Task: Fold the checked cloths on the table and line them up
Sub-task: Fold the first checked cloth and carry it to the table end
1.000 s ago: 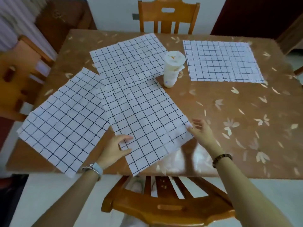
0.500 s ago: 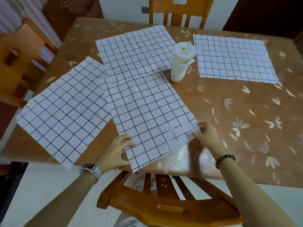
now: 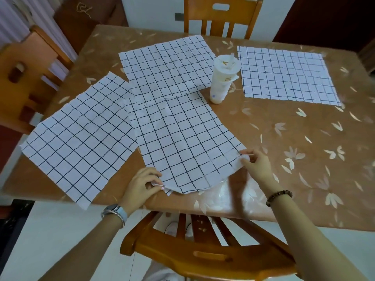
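With left hand (image 3: 142, 186) and right hand (image 3: 256, 165) each pinching a near corner of the nearest cloth (image 3: 182, 142) on the bench (image 3: 284, 134), risk of dragging overlapped neighbouring cloths or toppling the cup (image 3: 222, 79).

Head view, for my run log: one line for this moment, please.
stage: fold start | left hand: pinching near cloth corner | right hand: pinching other corner | cup: upright

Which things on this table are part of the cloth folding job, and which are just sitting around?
Part of the job:
- near cloth, its near corners pinched by the left hand and right hand
- left cloth
- far middle cloth
- far right cloth

Just lying about:
- lidded plastic cup, standing between the cloths
- wooden chairs around the table
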`<action>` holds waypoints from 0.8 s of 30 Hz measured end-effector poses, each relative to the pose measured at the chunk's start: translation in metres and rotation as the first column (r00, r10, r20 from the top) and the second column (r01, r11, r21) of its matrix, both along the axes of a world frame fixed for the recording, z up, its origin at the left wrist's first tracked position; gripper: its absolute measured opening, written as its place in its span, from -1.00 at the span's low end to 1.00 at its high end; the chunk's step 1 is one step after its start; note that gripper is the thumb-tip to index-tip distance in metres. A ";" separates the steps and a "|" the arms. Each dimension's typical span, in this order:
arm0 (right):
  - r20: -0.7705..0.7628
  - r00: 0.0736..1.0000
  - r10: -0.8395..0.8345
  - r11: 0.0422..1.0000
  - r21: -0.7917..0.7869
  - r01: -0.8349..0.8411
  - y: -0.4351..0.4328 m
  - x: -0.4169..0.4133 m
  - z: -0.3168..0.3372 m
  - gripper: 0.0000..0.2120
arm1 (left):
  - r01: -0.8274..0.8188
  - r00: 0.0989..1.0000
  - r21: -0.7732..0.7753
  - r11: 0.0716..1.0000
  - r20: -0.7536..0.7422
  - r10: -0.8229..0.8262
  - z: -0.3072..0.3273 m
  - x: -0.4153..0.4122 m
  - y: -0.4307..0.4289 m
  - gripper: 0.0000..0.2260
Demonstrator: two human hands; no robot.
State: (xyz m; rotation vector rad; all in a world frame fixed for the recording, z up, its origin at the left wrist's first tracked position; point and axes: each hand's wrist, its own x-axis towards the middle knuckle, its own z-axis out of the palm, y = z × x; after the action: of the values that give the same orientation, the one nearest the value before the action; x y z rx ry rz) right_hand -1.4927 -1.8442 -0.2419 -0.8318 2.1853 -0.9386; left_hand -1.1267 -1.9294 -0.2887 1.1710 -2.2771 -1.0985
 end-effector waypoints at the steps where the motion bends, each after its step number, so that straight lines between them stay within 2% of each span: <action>1: 0.011 1.000 0.007 1.000 -0.008 -0.007 0.002 0.001 0.004 -0.77 | -0.036 0.999 0.027 0.999 -0.019 0.037 0.005 0.001 0.002 -0.84; 5: 0.095 0.995 0.021 0.999 -0.048 -0.017 0.012 0.005 0.021 -0.79 | -0.189 0.976 0.189 0.964 -0.069 0.205 0.027 0.009 0.009 -0.88; 9: 0.206 0.975 0.083 0.994 -0.081 -0.068 0.015 0.008 0.040 -0.89 | -0.304 0.934 0.278 0.911 -0.103 0.343 0.045 0.019 0.007 -0.93; 11: 0.177 0.974 0.143 0.988 -0.079 -0.131 0.013 0.008 0.051 -0.79 | -0.333 0.908 0.352 0.875 -0.131 0.399 0.052 0.024 0.005 -0.98; 15: 0.158 0.947 0.280 0.960 -0.036 -0.278 0.011 0.013 0.071 -0.62 | -0.405 0.852 0.422 0.811 -0.148 0.502 0.062 0.034 0.004 -0.93; 20: -0.050 0.961 0.272 0.962 0.000 -0.272 0.008 0.016 0.065 -0.74 | -0.444 0.836 0.437 0.782 -0.112 0.537 0.074 0.038 0.006 -0.97; 24: -0.134 0.969 0.205 0.974 -0.069 -0.216 -0.002 0.022 0.066 -0.70 | -0.470 0.830 0.447 0.761 -0.069 0.554 0.078 0.036 0.003 -0.96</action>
State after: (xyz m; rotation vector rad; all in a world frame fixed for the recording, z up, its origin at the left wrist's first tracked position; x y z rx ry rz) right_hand -1.4707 -1.8463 -0.1762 -1.1675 2.1225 -0.8960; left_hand -1.0905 -1.9263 -0.2111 1.6367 -1.4542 -1.4158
